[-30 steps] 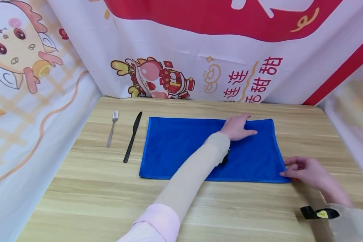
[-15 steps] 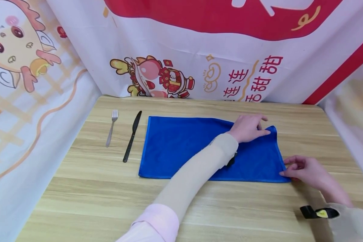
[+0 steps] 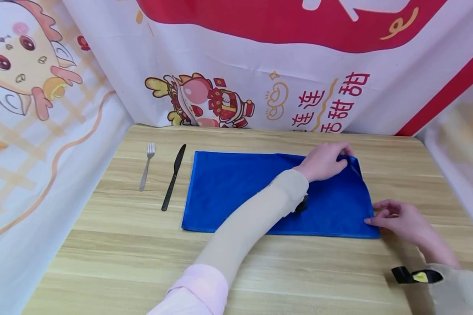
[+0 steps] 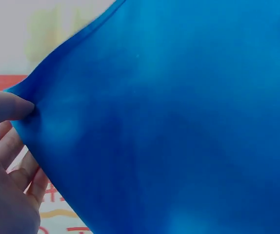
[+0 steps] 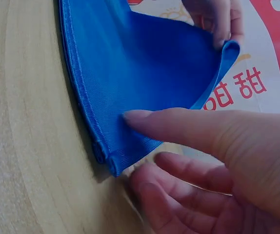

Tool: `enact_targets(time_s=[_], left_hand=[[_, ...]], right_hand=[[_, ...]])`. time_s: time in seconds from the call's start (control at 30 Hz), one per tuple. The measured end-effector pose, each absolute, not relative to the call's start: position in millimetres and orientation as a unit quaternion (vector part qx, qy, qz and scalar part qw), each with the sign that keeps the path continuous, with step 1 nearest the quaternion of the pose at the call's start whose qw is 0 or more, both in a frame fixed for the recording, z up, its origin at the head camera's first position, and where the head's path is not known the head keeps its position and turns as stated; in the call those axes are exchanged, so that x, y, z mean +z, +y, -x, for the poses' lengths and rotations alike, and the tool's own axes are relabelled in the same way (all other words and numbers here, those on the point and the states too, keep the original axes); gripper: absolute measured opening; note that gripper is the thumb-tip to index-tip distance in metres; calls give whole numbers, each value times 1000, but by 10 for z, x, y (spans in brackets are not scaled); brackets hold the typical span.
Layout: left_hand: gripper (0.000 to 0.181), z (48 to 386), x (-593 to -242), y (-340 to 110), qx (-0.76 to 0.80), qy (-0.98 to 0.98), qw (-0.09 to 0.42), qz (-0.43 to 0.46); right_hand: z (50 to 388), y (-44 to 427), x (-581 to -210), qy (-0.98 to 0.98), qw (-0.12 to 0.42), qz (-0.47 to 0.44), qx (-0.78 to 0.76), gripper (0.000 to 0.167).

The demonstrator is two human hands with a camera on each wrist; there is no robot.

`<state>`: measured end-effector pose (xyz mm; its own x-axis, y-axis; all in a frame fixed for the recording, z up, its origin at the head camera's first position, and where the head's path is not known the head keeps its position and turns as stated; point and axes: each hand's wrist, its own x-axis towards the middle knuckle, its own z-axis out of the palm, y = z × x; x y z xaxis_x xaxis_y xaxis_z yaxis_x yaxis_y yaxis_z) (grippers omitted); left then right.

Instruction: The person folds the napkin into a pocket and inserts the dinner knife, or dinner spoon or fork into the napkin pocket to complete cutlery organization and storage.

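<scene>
A blue cloth [image 3: 236, 188] with stitched edges lies folded in a long rectangle on the table; the right wrist view shows layered hems at its near right corner. My left hand [image 3: 325, 162] pinches its far right corner between thumb and fingers. That corner is lifted off the table, and the cloth [image 4: 154, 122] stretches away from the pinch in the left wrist view. At the near right corner, my right hand [image 3: 406, 225] holds the cloth, with the thumb [image 5: 174, 127] on top and the other fingers curled below the edge. My left forearm crosses over the cloth.
Left of the cloth a black knife [image 3: 174, 177] and a silver fork [image 3: 146, 167] lie side by side on the wooden table [image 3: 307, 275]. Printed fabric [image 3: 260, 78] hangs behind the table and along both sides.
My left hand has moved right along the far edge to the far right corner, and its fingers have closed on it, raising that corner. The right hand stays at the near right corner.
</scene>
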<state>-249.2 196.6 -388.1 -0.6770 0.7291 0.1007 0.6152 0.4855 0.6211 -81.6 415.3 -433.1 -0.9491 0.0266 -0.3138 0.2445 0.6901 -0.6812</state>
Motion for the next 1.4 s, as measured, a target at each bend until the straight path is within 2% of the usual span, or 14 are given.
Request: enact_targets(time_s=[0.2, 0.5, 0.63, 0.73, 1.0, 1.17, 1.4], left_hand=[[29, 2523, -3731, 1847, 363, 837, 114, -393], [17, 2654, -3611, 1685, 332, 833, 55, -439], [14, 2669, -3607, 1657, 350, 821, 76, -446], [11, 2667, -3611, 1652, 376, 812, 91, -438], [5, 2659, -3641, 1650, 417, 813, 97, -396], [5, 2634, -3650, 1669, 425, 811, 88, -393], [6, 2588, -3632, 1737, 448, 794, 97, -399]], right_hand=[[853, 4128, -4298, 926, 139, -76, -343, 76], [831, 4102, -4272, 919, 140, -59, -363, 46], [822, 4090, -4282, 916, 133, -55, -375, 39], [818, 4080, -4280, 915, 130, -51, -378, 40], [739, 4163, -4199, 919, 188, -25, -346, 35], [700, 4232, -4169, 919, 155, -25, -361, 25], [657, 4360, -4080, 924, 119, -77, -355, 32]])
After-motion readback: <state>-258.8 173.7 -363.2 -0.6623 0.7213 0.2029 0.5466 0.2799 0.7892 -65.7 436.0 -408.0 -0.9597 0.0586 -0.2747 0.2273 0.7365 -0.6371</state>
